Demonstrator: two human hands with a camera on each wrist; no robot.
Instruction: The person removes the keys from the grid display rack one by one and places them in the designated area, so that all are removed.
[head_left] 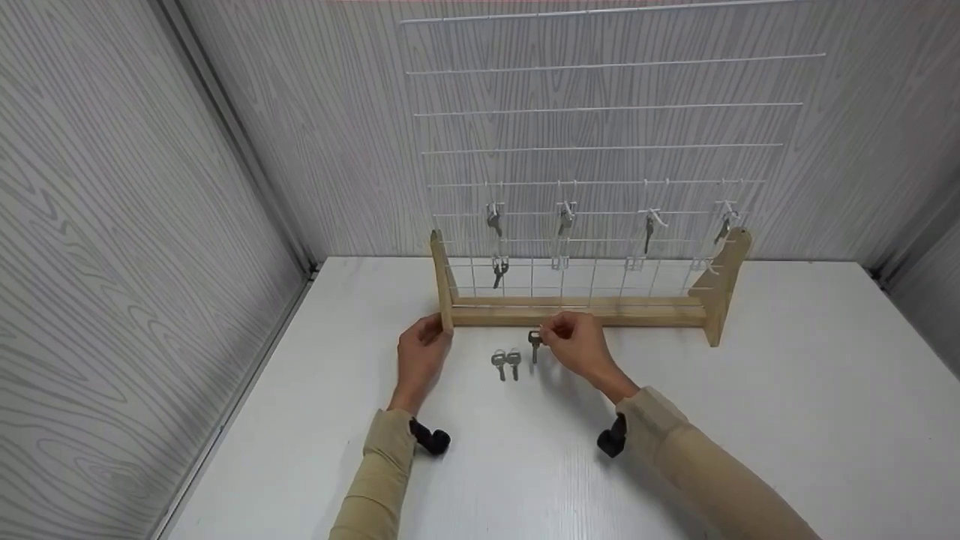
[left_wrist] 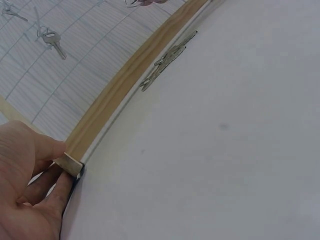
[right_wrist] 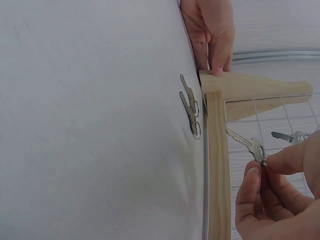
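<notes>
My right hand (head_left: pixel 581 349) pinches a silver key (head_left: pixel 535 339) by the ring at its head, between thumb and forefinger. In the right wrist view this key (right_wrist: pixel 256 148) points its blade away from the fingertips, in front of the wire grid. With thumb and fingers, my left hand (head_left: pixel 421 358) grips the front end of the left wooden side piece (head_left: pixel 442 289) of the rack. Two more keys with rings, a left key (head_left: pixel 499 361) and a right key (head_left: pixel 514 360), lie side by side on the white table between the hands.
A white wire grid (head_left: pixel 600 148) rises from the wooden base bar (head_left: pixel 577 311). Several keys hang in a row on its hooks, among them one key (head_left: pixel 649 231); another key (head_left: pixel 500 271) hangs lower left. The right side piece (head_left: pixel 721 289) stands beyond my right hand. Grey wood-grain walls surround the table.
</notes>
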